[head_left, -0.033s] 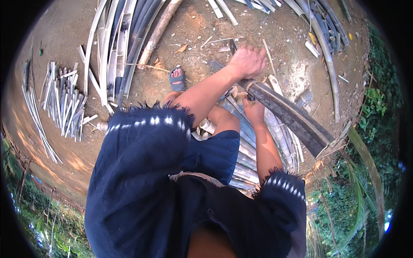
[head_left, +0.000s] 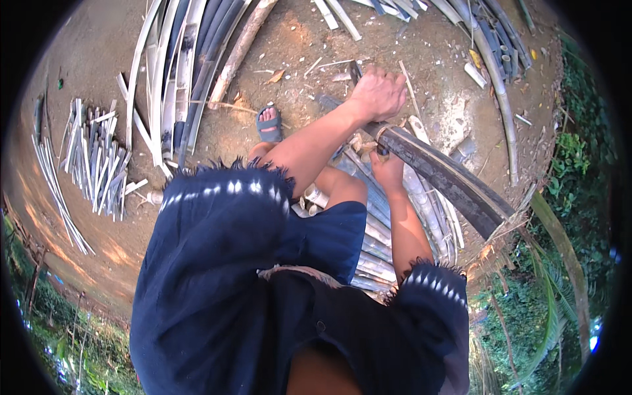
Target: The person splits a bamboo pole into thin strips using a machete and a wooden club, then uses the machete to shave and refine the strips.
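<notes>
My left hand is closed in a fist above the near end of a long, dark split bamboo piece. What its fingers hold, if anything, is hidden. Just below, my right hand is wrapped around the dark handle of a knife. The knife's blade crosses the bamboo, and its dark end shows beyond the left fist; the middle is covered by that hand. From there the bamboo slants down to the right, past my right forearm. Under both arms lies a pile of pale bamboo lengths.
Long split bamboo strips lie at the upper left, beside a brown pole. A heap of short thin strips is farther left. More bamboo poles curve along the upper right. My sandalled foot rests on bare earth.
</notes>
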`<state>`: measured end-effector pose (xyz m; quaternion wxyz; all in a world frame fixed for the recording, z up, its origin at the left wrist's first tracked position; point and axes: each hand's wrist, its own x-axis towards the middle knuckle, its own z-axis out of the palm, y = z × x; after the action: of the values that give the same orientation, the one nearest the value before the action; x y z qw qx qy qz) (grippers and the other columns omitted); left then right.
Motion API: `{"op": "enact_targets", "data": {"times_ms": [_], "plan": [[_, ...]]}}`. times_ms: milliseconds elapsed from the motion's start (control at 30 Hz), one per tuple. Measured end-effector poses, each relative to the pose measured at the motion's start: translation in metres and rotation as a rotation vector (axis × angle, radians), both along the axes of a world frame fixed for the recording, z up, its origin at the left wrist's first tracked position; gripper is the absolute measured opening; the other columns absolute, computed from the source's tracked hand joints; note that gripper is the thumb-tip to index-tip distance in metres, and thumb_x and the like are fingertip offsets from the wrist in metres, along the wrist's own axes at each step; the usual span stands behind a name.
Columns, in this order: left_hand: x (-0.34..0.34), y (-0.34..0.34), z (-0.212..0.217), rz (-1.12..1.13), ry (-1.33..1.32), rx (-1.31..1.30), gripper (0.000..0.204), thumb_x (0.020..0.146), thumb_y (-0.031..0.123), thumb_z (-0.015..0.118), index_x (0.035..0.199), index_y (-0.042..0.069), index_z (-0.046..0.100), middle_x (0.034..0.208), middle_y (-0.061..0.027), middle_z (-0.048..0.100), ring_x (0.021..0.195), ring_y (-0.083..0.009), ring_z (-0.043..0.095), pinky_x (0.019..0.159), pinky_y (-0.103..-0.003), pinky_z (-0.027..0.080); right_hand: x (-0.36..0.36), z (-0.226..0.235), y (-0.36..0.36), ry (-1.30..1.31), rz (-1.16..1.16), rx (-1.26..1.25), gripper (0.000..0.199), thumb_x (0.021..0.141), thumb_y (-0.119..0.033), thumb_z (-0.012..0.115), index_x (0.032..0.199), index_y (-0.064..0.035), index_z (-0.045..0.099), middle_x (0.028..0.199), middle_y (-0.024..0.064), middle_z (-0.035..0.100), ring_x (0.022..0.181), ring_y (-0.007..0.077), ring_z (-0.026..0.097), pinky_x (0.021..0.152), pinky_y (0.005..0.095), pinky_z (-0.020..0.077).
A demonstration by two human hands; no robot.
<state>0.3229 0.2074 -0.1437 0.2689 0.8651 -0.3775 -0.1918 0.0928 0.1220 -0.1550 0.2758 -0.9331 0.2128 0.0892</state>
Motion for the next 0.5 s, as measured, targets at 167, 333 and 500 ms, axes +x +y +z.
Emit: {"op": "enact_targets", "data": {"times_ms": [167,333,500], "plan": [[-0.017,-0.004,-0.051,0.096,0.200,-0.039,0.036,0.101,0.033,0.040,0.114,0.002,0.054,0.106,-0.0215,0.070,0.102,-0.0383,0.067,0.095,-0.052,0.048,0.003,-0.021,0.000,0.263,0.011,-0.134,0.039,0.082,-0.025,0.071,0.111,0.0010,0.070,0.101,0.0252,0.071,0.102,0.0434,0.067,0.092,0.0474,0.0497],[-0.011,-0.013,-0.076,-0.063,0.085,-0.009,0.029,0.099,0.024,0.043,0.115,0.003,0.054,0.097,-0.0196,0.072,0.097,-0.0360,0.069,0.078,-0.050,0.055,0.007,-0.048,-0.002,0.212,-0.237,0.181,0.032,0.081,-0.026,0.072,0.100,-0.0002,0.070,0.088,0.0229,0.072,0.084,0.0406,0.070,0.075,0.0435,0.0542],[0.049,-0.003,-0.083,-0.103,-0.105,0.003,0.024,0.095,0.017,0.047,0.111,0.001,0.054,0.079,-0.0173,0.070,0.077,-0.0374,0.071,0.068,-0.050,0.055,0.039,-0.053,-0.005,0.140,-0.121,0.060,0.025,0.080,-0.024,0.073,0.092,-0.0025,0.070,0.080,0.0226,0.069,0.079,0.0415,0.068,0.074,0.0454,0.0534]]}}
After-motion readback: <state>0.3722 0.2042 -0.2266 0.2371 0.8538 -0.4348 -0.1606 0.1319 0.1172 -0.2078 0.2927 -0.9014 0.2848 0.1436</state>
